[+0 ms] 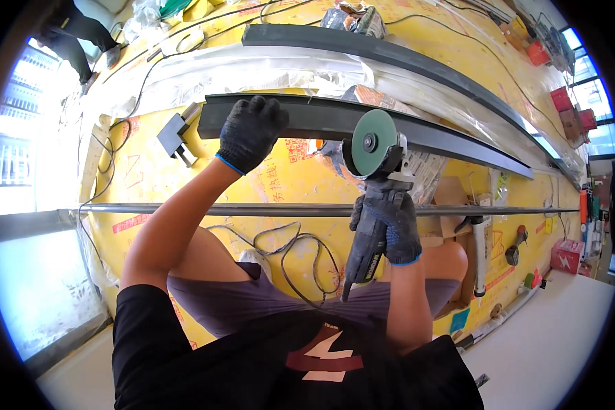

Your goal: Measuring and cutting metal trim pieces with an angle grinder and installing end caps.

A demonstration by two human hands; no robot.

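Observation:
My left hand, in a dark work glove with a blue cuff, is closed over the near-left part of a long dark grey metal profile. The profile runs off to the right across the picture. A black angle grinder is held upright in my right hand, gloved alike, with the fingers wrapped round its body. Its green disc faces left and overlaps the profile in the picture; whether they touch I cannot tell. The grinder's cord drops toward my lap.
A second dark profile lies farther off on white plastic film. Near my knees a thin dark bar crosses the yellow-covered floor, with loops of black cable. A cordless tool lies at right. Someone's dark-trousered legs stand at far left.

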